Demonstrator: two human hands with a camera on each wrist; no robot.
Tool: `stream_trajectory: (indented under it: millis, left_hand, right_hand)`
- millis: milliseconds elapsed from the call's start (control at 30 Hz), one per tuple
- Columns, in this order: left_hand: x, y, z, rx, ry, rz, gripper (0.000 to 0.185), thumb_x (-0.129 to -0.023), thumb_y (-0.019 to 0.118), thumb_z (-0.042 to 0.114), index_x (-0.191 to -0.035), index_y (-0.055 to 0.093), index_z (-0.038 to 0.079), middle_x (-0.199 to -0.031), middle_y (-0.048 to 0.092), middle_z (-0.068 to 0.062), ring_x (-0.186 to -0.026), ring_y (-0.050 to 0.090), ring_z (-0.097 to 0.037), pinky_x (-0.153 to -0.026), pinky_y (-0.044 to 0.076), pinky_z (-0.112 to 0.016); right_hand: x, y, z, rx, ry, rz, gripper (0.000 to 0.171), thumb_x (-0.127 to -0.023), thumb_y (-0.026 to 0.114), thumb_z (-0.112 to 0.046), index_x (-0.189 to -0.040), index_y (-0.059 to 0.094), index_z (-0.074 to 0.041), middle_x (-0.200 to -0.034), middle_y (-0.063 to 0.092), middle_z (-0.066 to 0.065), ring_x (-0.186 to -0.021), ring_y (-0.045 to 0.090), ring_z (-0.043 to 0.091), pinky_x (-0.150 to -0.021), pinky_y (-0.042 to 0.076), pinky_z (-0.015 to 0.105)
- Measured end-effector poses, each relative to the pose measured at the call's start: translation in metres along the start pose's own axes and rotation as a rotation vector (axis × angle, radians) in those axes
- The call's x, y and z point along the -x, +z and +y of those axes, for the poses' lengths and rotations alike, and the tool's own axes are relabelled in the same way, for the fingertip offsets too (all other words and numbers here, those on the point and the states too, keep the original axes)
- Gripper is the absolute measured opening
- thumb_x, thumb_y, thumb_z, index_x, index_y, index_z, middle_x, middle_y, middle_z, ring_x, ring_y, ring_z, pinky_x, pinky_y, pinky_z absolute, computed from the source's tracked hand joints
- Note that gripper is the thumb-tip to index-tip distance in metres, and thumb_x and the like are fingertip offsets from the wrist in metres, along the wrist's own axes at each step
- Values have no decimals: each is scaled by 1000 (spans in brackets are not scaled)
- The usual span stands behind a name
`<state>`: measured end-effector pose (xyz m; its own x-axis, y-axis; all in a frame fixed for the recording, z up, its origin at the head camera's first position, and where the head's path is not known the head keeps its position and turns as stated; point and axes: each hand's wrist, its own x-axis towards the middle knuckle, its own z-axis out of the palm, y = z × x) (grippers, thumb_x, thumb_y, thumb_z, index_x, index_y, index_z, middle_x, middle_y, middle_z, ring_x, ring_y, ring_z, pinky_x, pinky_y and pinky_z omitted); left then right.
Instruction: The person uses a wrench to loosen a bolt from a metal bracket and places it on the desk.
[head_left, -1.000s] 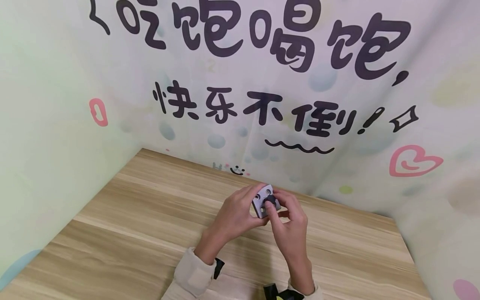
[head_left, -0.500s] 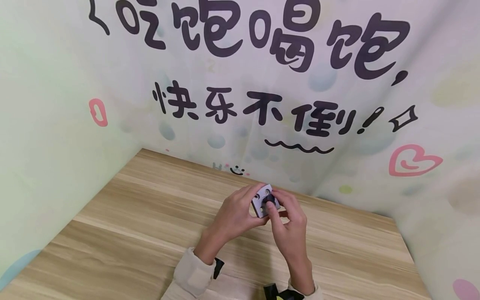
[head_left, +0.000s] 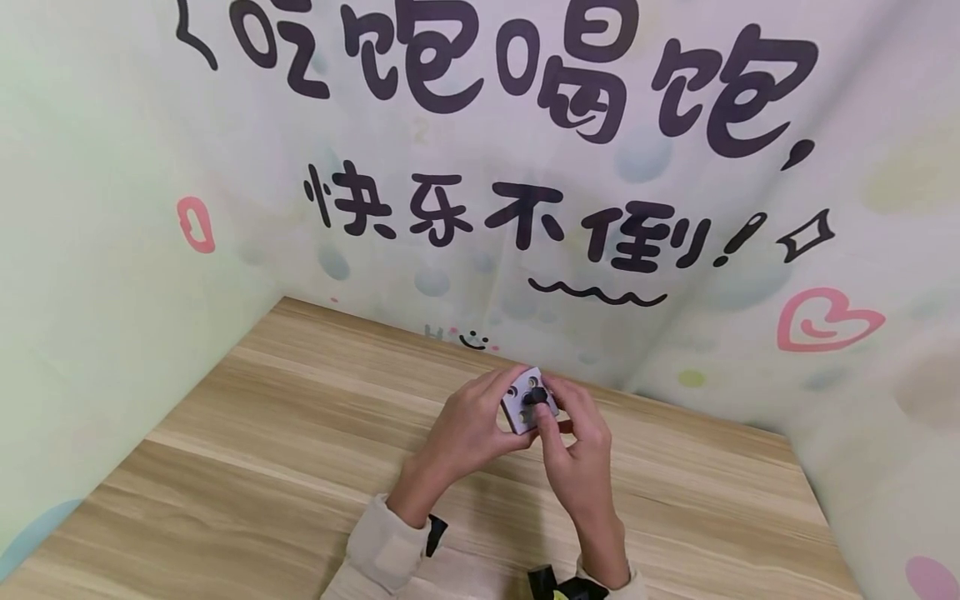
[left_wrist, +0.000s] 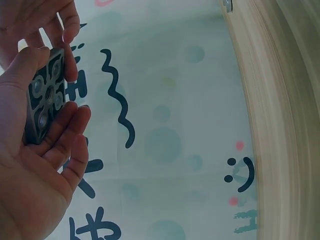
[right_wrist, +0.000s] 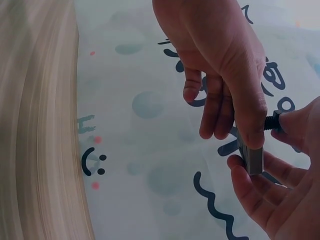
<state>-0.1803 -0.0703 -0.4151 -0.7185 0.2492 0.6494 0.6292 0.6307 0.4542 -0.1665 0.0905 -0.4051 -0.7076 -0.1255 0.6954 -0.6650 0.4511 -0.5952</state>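
Observation:
A small grey metal plate (head_left: 520,409) with several round holes is held up off the table. My left hand (head_left: 468,421) grips its left side, thumb on the near edge and fingers on the far one. From the face toward me sticks a black bolt (head_left: 537,395), its thread showing between head and plate in the right wrist view. The thumb of my right hand (head_left: 581,450) presses on the bolt head (right_wrist: 278,120), while its other fingers reach round the plate's right side. In the left wrist view, the plate's recessed back (left_wrist: 49,94) faces out.
Both hands are over a wood-grain table (head_left: 247,433). A printed fabric wall (head_left: 420,275) with black lettering rises close behind them. Black wrist gear (head_left: 573,587) shows at the right cuff, and a pale sleeve (head_left: 386,546) covers the left wrist.
The right thumb has slipped slightly lower against the bolt, leaving more of its head in sight. Both hands and the plate have otherwise stayed almost in place.

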Motion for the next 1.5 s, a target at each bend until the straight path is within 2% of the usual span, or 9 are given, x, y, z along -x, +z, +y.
stream_trajectory:
  millis: [167,267,467,600,833,1067,1500]
  left_hand:
    - [0,0,-1,-8,0,-1,74,-71,89,27,-134,55,9,-113,67,-3,-93,64,-15,-77,55,-30]
    - [0,0,-1,-4,9,1,74,-71,88,26,-135,55,9,-114,67,-3,-94,64,-15,-78,55,-30]
    - [0,1,0,-1,26,2,74,-71,88,25,-135,55,9,-116,67,-3,-95,63,-15,-78,54,-29]
    - [-1,1,0,-3,24,0,74,-71,88,25,-135,55,9,-117,67,-3,-96,63,-15,-78,54,-29]
    - [0,1,1,-8,21,-3,74,-72,88,26,-135,55,8,-118,67,-3,-96,64,-15,-78,55,-29]
    - [0,0,0,-19,24,10,73,-71,88,27,-133,56,8,-116,68,-4,-96,65,-15,-79,55,-30]
    - [0,0,0,-7,6,2,71,-72,88,27,-133,56,8,-114,68,-4,-93,64,-14,-77,55,-29]
  right_hand:
    - [-1,1,-3,-13,24,13,42,-88,69,2,-129,61,-5,-121,67,14,-99,70,26,-62,54,27]
    - [-1,2,-3,-23,34,29,40,-87,71,1,-125,61,-3,-118,68,13,-97,69,26,-62,54,27]
    - [0,2,-1,-19,66,47,19,-88,72,-2,-105,62,0,-116,69,12,-91,66,14,-62,52,21]
    - [0,2,0,-12,62,52,14,-88,72,-2,-96,61,-1,-116,69,13,-90,66,12,-61,52,20]
    - [0,2,-1,-12,47,47,12,-89,71,-2,-99,65,-3,-116,68,11,-90,65,13,-62,52,19]
    - [0,2,-1,-15,35,36,21,-90,69,-2,-111,68,-6,-115,67,10,-92,61,10,-64,52,17]
    - [0,1,1,-35,22,12,25,-92,66,0,-116,68,-4,-118,66,11,-99,61,10,-66,52,17]
